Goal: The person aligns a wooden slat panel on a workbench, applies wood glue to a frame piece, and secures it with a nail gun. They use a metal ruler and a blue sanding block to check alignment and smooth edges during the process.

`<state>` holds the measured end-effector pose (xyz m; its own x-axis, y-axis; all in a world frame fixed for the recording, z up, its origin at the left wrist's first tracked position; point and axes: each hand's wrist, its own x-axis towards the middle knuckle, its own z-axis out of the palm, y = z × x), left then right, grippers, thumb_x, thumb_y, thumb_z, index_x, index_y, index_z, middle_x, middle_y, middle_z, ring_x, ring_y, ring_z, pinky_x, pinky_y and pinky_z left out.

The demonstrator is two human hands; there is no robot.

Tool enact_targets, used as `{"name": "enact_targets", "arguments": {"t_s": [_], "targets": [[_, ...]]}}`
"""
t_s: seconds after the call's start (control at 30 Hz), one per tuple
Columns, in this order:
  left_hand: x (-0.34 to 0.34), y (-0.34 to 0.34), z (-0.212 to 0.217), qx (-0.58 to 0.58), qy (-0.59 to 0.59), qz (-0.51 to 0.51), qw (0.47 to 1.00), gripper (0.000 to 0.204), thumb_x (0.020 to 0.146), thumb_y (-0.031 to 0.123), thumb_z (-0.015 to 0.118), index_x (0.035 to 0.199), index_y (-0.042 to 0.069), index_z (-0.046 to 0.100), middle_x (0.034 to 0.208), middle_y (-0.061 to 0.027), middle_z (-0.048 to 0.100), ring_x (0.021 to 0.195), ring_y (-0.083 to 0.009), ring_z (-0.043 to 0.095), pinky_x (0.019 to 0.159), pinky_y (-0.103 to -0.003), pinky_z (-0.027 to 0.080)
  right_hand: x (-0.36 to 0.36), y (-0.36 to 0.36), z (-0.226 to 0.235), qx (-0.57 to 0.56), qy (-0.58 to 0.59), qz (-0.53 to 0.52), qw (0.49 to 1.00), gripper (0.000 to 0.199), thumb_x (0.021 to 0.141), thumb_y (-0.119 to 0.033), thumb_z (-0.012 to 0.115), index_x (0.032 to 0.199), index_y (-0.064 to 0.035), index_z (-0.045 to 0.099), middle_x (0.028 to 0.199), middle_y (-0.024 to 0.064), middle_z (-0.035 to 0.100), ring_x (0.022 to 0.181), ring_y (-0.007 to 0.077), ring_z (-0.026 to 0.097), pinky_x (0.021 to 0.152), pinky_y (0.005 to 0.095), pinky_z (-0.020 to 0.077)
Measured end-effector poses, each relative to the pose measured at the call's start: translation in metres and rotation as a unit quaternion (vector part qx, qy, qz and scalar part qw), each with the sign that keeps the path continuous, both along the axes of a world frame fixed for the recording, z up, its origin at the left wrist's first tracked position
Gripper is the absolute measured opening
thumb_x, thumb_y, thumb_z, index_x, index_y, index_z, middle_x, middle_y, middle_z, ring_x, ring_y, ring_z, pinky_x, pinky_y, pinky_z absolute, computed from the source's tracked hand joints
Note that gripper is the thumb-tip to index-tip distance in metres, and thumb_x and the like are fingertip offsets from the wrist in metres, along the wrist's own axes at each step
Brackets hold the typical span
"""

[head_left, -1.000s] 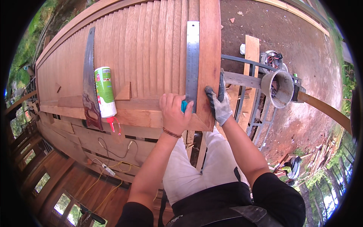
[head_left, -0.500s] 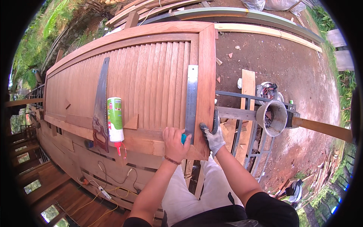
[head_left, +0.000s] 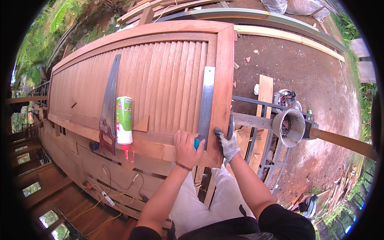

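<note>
A reddish wooden louvered door panel (head_left: pixel 221 100) lies flat before me. My left hand (head_left: pixel 187 148), bare, closes round the teal handle (head_left: pixel 196 144) of a steel try square at the panel's near right corner. Its marked metal blade (head_left: pixel 206 100) points away from me along the inside of the right frame piece. My right hand (head_left: pixel 227 143), in a grey and white work glove, grips the panel's right edge, thumb on top; some of its fingers are hidden. To the left lie a handsaw (head_left: pixel 109 104) and a white-and-green glue bottle (head_left: pixel 124 120) with a red cap.
A small wooden wedge (head_left: pixel 141 124) lies on the slats. Right of the panel stand a metal frame (head_left: pixel 250 101), a grey bucket (head_left: pixel 289 127) and a long plank (head_left: pixel 265 90). A power strip (head_left: pixel 108 199) with cords sits low on the left. Timber (head_left: pixel 288 36) is stacked beyond.
The view has shifted slightly, so the panel and tools appear a little farther right. Both hands keep their places on the square and the panel edge.
</note>
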<state>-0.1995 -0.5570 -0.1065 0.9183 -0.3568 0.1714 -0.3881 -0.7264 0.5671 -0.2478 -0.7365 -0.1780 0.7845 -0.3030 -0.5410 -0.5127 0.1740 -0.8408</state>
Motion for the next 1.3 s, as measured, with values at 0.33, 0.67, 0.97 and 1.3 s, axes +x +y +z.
{"name": "enact_targets", "arguments": {"t_s": [0.33, 0.67, 0.97, 1.3], "targets": [[0.001, 0.004, 0.005, -0.037, 0.02, 0.017, 0.999, 0.022, 0.074, 0.01, 0.067, 0.094, 0.003, 0.064, 0.094, -0.0143, 0.057, 0.096, -0.0366, 0.055, 0.103, -0.053, 0.038, 0.016, 0.01, 0.042, 0.08, 0.002, -0.072, 0.994, 0.06, 0.093, 0.0, 0.058, 0.147, -0.0145, 0.039, 0.1, -0.0013, 0.064, 0.068, 0.0037, 0.055, 0.054, 0.0184, 0.0444], [0.001, 0.004, 0.004, -0.044, 0.006, 0.028, 0.999, 0.025, 0.07, 0.01, 0.066, 0.094, 0.004, 0.065, 0.094, -0.0136, 0.056, 0.097, -0.0358, 0.054, 0.103, -0.053, 0.038, 0.014, 0.006, 0.03, 0.078, -0.076, -0.069, 0.992, 0.071, 0.091, -0.001, 0.066, 0.152, -0.0084, 0.032, 0.13, 0.0058, 0.056, 0.106, 0.0117, 0.059, 0.088, 0.0252, 0.0508], [0.0, 0.006, 0.003, -0.054, 0.023, 0.022, 0.998, 0.026, 0.07, 0.011, 0.066, 0.095, 0.005, 0.064, 0.095, -0.0135, 0.055, 0.099, -0.0359, 0.054, 0.105, -0.054, 0.037, 0.019, 0.009, 0.039, 0.06, -0.093, -0.062, 0.992, 0.072, 0.09, -0.002, 0.068, 0.152, -0.0057, 0.031, 0.136, 0.0071, 0.052, 0.116, 0.0155, 0.055, 0.101, 0.0296, 0.0456], [0.001, 0.008, 0.003, -0.04, 0.042, 0.014, 0.998, 0.027, 0.071, 0.013, 0.066, 0.097, 0.005, 0.063, 0.097, -0.0145, 0.055, 0.103, -0.0367, 0.052, 0.106, -0.054, 0.035, 0.018, 0.008, 0.035, 0.056, -0.087, -0.062, 0.993, 0.072, 0.09, -0.004, 0.069, 0.152, -0.0067, 0.033, 0.135, 0.0073, 0.053, 0.114, 0.0143, 0.056, 0.096, 0.028, 0.0481]]}}
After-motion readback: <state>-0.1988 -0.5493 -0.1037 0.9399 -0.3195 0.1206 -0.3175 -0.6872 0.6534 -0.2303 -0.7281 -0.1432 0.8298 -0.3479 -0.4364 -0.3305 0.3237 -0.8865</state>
